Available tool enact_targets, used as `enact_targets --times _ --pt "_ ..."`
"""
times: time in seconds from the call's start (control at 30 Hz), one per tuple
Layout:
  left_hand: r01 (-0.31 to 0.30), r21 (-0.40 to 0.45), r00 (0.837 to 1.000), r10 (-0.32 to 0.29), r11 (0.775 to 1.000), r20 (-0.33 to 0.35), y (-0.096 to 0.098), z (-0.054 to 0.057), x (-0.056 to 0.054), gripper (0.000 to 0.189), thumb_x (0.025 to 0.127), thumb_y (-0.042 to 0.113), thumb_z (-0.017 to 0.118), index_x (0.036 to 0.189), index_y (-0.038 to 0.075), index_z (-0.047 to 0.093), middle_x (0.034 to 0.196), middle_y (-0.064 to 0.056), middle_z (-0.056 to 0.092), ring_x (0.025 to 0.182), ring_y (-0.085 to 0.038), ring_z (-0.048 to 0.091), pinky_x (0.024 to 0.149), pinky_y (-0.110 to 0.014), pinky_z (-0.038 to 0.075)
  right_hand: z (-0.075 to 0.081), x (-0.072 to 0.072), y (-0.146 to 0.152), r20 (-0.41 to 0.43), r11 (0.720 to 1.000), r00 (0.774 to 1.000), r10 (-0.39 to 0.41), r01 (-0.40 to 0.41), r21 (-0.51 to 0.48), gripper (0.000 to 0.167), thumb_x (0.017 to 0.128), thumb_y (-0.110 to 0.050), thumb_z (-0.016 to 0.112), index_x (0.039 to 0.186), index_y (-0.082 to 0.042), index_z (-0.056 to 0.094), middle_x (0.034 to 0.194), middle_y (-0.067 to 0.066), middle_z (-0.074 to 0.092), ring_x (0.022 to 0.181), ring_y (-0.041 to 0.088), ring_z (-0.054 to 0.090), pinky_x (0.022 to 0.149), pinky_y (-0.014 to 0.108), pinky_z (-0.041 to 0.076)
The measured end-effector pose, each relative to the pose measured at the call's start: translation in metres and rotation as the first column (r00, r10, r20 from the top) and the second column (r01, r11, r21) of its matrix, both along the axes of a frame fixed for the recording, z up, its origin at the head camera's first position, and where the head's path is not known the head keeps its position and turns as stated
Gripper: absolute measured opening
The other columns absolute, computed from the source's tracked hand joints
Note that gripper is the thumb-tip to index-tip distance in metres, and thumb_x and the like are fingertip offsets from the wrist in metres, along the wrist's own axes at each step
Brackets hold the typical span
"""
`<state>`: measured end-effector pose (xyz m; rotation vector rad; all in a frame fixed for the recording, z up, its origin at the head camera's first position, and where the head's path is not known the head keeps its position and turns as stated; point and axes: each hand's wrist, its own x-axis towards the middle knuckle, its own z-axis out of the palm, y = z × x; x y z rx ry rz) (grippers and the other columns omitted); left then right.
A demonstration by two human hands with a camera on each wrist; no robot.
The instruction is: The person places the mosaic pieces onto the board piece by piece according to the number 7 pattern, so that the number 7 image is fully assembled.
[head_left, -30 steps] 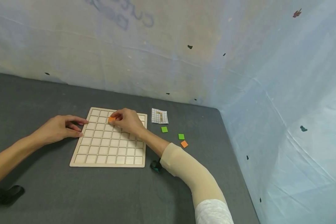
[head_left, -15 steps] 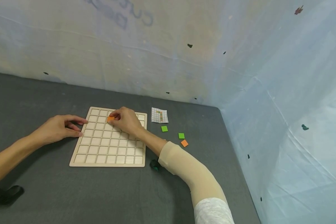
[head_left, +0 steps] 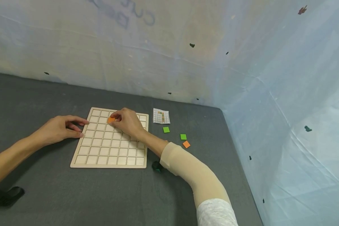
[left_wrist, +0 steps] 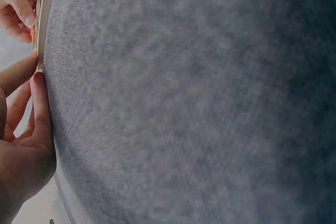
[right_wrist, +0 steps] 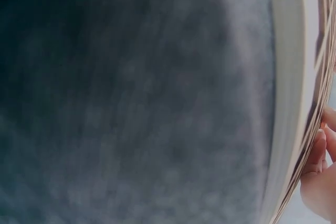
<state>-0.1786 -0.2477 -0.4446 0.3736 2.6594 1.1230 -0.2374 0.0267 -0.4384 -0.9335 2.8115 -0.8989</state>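
A pale wooden grid board (head_left: 86, 159) lies flat on the dark table. My right hand (head_left: 128, 123) is over the board's upper part and pinches an orange square tile (head_left: 111, 120) between thumb and fingers. The tile is at a cell in the second row from the far edge; whether it sits fully inside cannot be told. At the board's left edge, my left hand (head_left: 57, 130) touches the rim with its thumb and fingertips, the fingers loosely bent. In the left wrist view, the left hand (left_wrist: 26, 145) meets the board's edge (left_wrist: 46, 19).
Right of the board lies a small printed grid card (head_left: 161, 116) with coloured squares. Near it are a green tile (head_left: 166, 129), another green tile (head_left: 183, 137) and a loose orange tile (head_left: 186, 144). A pale fabric sheet (head_left: 158, 56) rises behind the table (head_left: 107, 197).
My right hand has shifted slightly left with the orange tile, which now lies flatter against the board. The left hand stays at the board's edge.
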Motion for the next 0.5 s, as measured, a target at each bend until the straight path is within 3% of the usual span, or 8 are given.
enact_targets --times 0.23,0.5 --pt "0.001 -0.007 1.0 -0.001 1.0 0.001 0.0002 0.0009 -0.0012 0.057 0.085 0.034 0.081 0.134 0.011 0.062 0.1 -0.001 0.071 0.085 -0.003 0.061 0.07 -0.024 0.045 0.002 -0.0006 0.0017 0.027 1.0 1.0 0.007 -0.006 -0.025 0.026 0.09 -0.025 0.077 0.113 -0.012 0.075 0.098 -0.003 0.067 0.082 0.001 0.056 0.071 0.01 0.043" --pt "0.004 -0.003 1.0 -0.004 1.0 0.004 -0.0006 -0.0008 -0.0013 0.057 0.085 0.033 0.081 0.133 0.011 0.062 0.1 -0.001 0.071 0.084 -0.002 0.061 0.07 -0.023 0.046 0.0044 -0.0044 0.0095 0.172 0.996 0.985 0.024 -0.01 -0.086 0.028 0.092 -0.025 0.075 0.117 -0.015 0.074 0.099 -0.006 0.065 0.083 0.0 0.056 0.071 0.014 0.045"
